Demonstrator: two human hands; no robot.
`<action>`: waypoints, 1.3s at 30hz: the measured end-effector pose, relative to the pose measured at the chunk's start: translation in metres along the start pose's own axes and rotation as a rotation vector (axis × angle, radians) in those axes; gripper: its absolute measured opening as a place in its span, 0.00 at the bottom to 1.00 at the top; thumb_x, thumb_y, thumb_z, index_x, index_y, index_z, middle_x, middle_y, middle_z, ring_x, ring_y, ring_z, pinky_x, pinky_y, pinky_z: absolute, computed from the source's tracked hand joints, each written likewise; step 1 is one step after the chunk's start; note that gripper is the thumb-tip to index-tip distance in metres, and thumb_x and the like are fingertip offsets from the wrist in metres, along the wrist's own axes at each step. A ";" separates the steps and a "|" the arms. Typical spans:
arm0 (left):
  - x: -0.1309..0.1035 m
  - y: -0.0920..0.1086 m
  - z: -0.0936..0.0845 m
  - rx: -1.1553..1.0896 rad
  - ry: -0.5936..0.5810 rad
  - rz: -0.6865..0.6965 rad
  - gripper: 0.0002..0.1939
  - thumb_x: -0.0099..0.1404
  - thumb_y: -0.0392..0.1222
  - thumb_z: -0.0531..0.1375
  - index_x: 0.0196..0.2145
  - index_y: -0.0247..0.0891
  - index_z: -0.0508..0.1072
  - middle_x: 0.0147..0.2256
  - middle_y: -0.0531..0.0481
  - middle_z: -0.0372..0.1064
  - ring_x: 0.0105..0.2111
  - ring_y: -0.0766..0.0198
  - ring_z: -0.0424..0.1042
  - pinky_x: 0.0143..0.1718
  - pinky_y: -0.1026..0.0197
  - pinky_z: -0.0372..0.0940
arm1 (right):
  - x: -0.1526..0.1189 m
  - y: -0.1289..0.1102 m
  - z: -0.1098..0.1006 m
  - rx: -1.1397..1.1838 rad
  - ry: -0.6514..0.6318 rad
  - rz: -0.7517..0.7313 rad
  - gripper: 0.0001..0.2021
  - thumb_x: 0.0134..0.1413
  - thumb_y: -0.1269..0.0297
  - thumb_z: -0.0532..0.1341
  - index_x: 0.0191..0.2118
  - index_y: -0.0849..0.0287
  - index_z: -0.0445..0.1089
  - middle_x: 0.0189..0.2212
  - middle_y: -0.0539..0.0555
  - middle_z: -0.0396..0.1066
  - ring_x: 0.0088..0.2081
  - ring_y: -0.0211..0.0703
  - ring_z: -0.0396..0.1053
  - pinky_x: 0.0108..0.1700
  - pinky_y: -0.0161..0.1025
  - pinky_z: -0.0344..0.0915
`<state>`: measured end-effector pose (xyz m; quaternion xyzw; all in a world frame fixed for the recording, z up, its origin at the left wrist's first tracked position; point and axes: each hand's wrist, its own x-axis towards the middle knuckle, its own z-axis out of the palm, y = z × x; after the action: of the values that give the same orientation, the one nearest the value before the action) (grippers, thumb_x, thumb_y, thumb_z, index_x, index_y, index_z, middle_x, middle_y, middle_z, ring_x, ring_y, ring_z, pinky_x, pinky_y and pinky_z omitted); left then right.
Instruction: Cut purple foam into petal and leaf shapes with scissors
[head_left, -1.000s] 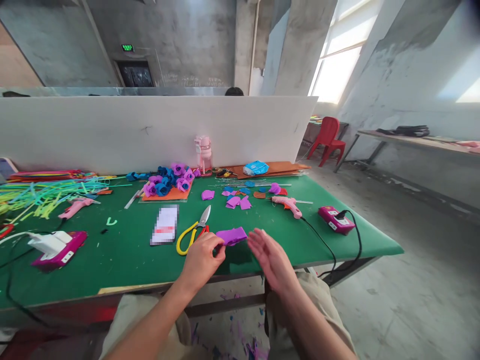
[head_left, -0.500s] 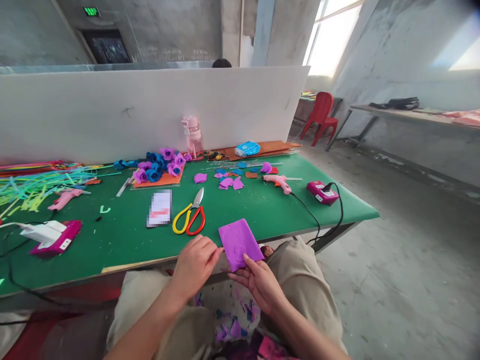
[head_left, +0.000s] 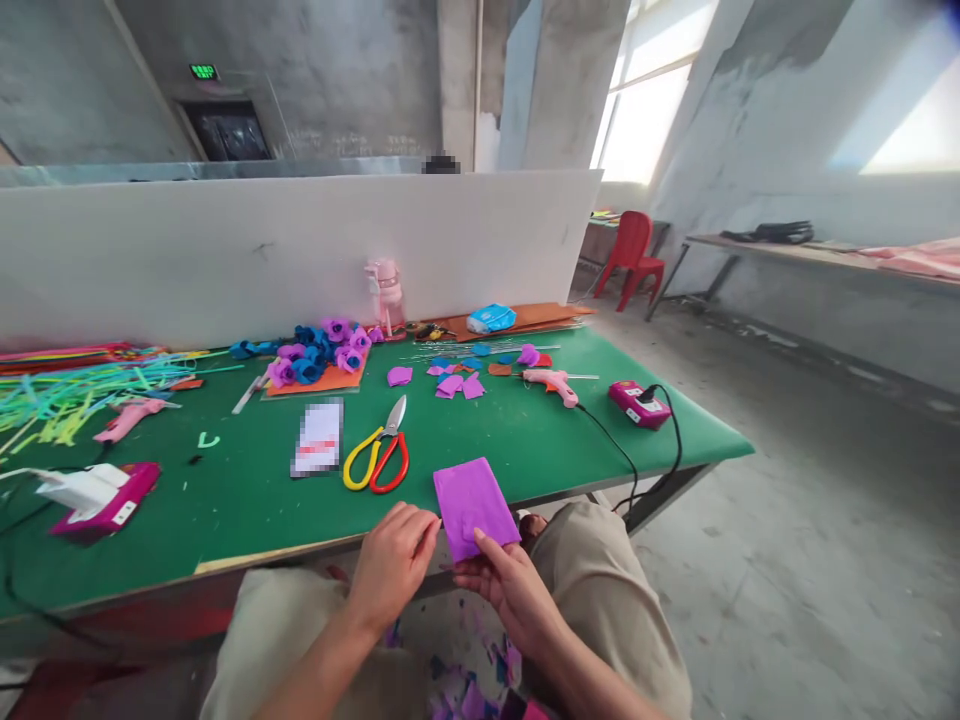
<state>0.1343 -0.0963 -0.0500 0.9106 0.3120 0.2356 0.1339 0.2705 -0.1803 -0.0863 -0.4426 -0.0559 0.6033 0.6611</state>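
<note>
A folded purple sheet of paper [head_left: 474, 495], like crepe paper, is tilted above my lap at the table's front edge. My right hand [head_left: 510, 580] grips its lower right part, thumb on top and fingers beneath. My left hand [head_left: 395, 560] is closed in a pinch at the sheet's left edge; its fingertips meet or nearly meet the paper, and what they pinch is hidden. Just beyond my left hand lie scissors [head_left: 382, 450] with one yellow and one red handle, blades partly apart. Purple cut pieces [head_left: 461, 386] lie farther back on the green table [head_left: 255, 510].
Purple and blue paper flowers [head_left: 319, 352] sit at the back. Pink glue guns [head_left: 555, 382] lie right and left, near magenta power strips [head_left: 639, 404] with cords. A pink bottle [head_left: 385, 298] stands by the white partition [head_left: 300, 250]. Colourful strips [head_left: 90, 385] cover the left.
The whole view has shifted, so the table appears slightly lower. Both hands keep nearly the same hold and place around the purple sheet.
</note>
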 end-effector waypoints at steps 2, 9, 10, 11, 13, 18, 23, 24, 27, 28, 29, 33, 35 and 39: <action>-0.001 0.001 0.000 -0.011 0.007 -0.001 0.11 0.69 0.38 0.49 0.31 0.39 0.68 0.29 0.51 0.67 0.32 0.62 0.64 0.34 0.60 0.59 | 0.002 0.000 0.000 -0.054 0.009 -0.007 0.19 0.34 0.55 0.72 0.26 0.66 0.69 0.18 0.52 0.70 0.21 0.35 0.68 0.24 0.31 0.67; -0.003 0.005 0.003 -0.051 0.028 -0.001 0.08 0.68 0.35 0.51 0.37 0.39 0.70 0.32 0.51 0.69 0.35 0.63 0.66 0.37 0.60 0.61 | 0.005 0.004 0.005 -0.066 -0.019 0.012 0.21 0.30 0.54 0.73 0.25 0.69 0.72 0.19 0.55 0.72 0.22 0.35 0.69 0.27 0.31 0.69; -0.002 0.005 0.004 -0.046 0.032 0.000 0.08 0.68 0.35 0.51 0.38 0.39 0.70 0.33 0.51 0.69 0.35 0.63 0.66 0.38 0.60 0.61 | 0.005 0.005 0.006 -0.066 -0.030 0.022 0.21 0.30 0.54 0.73 0.25 0.69 0.72 0.19 0.55 0.72 0.22 0.36 0.69 0.28 0.32 0.69; -0.001 0.005 0.004 -0.037 0.038 0.003 0.08 0.67 0.34 0.51 0.38 0.39 0.70 0.33 0.51 0.69 0.36 0.63 0.66 0.38 0.60 0.61 | 0.004 0.005 0.006 -0.068 -0.040 0.032 0.21 0.31 0.55 0.73 0.25 0.69 0.72 0.19 0.55 0.72 0.22 0.36 0.69 0.28 0.32 0.69; 0.001 0.005 0.005 -0.010 0.043 0.010 0.08 0.68 0.34 0.51 0.38 0.40 0.70 0.35 0.51 0.69 0.37 0.63 0.66 0.39 0.60 0.61 | 0.004 0.005 0.006 -0.069 -0.054 0.038 0.19 0.32 0.56 0.73 0.26 0.69 0.72 0.19 0.54 0.72 0.23 0.36 0.70 0.29 0.33 0.69; 0.015 0.011 0.004 0.083 -0.028 0.011 0.10 0.69 0.37 0.51 0.41 0.40 0.71 0.37 0.50 0.69 0.39 0.62 0.65 0.41 0.59 0.61 | 0.006 0.002 0.000 0.074 -0.067 0.037 0.20 0.43 0.51 0.67 0.34 0.65 0.72 0.25 0.55 0.75 0.26 0.41 0.72 0.30 0.38 0.70; 0.028 0.021 0.005 0.184 -0.098 0.028 0.08 0.64 0.38 0.58 0.42 0.39 0.71 0.37 0.49 0.68 0.39 0.58 0.63 0.41 0.56 0.61 | 0.011 0.007 -0.006 0.128 -0.111 0.029 0.18 0.50 0.52 0.63 0.39 0.64 0.71 0.30 0.56 0.76 0.29 0.43 0.73 0.33 0.39 0.69; 0.030 0.023 0.005 0.196 -0.101 0.025 0.08 0.62 0.38 0.59 0.41 0.39 0.71 0.37 0.49 0.67 0.40 0.57 0.62 0.41 0.55 0.60 | 0.011 0.008 -0.006 0.135 -0.115 0.024 0.18 0.50 0.53 0.63 0.39 0.63 0.71 0.31 0.56 0.76 0.30 0.43 0.73 0.33 0.39 0.69; 0.032 0.025 0.008 0.184 -0.096 0.006 0.05 0.60 0.35 0.60 0.36 0.39 0.71 0.37 0.50 0.67 0.40 0.57 0.61 0.40 0.54 0.59 | 0.012 0.010 -0.006 0.143 -0.119 0.019 0.17 0.51 0.52 0.62 0.39 0.63 0.71 0.31 0.56 0.76 0.31 0.44 0.74 0.35 0.40 0.69; 0.032 0.025 0.009 0.170 -0.092 -0.004 0.03 0.60 0.35 0.60 0.34 0.39 0.71 0.36 0.50 0.67 0.39 0.57 0.61 0.40 0.55 0.58 | 0.012 0.010 -0.006 0.141 -0.118 0.018 0.17 0.51 0.52 0.62 0.39 0.63 0.72 0.31 0.56 0.76 0.32 0.44 0.74 0.35 0.40 0.69; 0.032 0.025 0.010 0.155 -0.089 -0.012 0.02 0.60 0.34 0.60 0.33 0.39 0.70 0.36 0.51 0.66 0.39 0.58 0.61 0.39 0.55 0.58 | 0.011 0.010 -0.006 0.139 -0.120 0.019 0.18 0.51 0.52 0.62 0.39 0.62 0.72 0.32 0.56 0.76 0.32 0.45 0.74 0.35 0.40 0.69; 0.031 0.024 0.011 0.106 -0.078 -0.030 0.04 0.61 0.33 0.58 0.29 0.38 0.68 0.34 0.51 0.66 0.38 0.59 0.61 0.39 0.56 0.56 | 0.008 0.008 -0.004 0.087 -0.152 -0.031 0.17 0.50 0.54 0.63 0.41 0.62 0.71 0.33 0.56 0.76 0.32 0.43 0.73 0.35 0.39 0.69; 0.031 0.023 0.009 0.079 -0.061 -0.041 0.05 0.63 0.32 0.56 0.29 0.38 0.67 0.33 0.51 0.67 0.37 0.59 0.61 0.38 0.56 0.56 | 0.007 0.008 -0.004 0.029 -0.160 -0.048 0.17 0.47 0.57 0.66 0.39 0.64 0.71 0.31 0.55 0.75 0.31 0.42 0.72 0.34 0.38 0.68; 0.032 0.020 -0.001 -0.021 -0.050 -0.077 0.07 0.65 0.31 0.52 0.30 0.38 0.65 0.30 0.53 0.66 0.33 0.62 0.62 0.35 0.59 0.56 | 0.007 0.007 -0.006 -0.046 -0.106 -0.024 0.17 0.39 0.55 0.70 0.30 0.64 0.70 0.22 0.52 0.72 0.25 0.39 0.70 0.32 0.37 0.69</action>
<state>0.1653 -0.0913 -0.0302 0.9020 0.3411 0.2107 0.1602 0.2706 -0.1783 -0.0972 -0.4245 -0.1099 0.6163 0.6542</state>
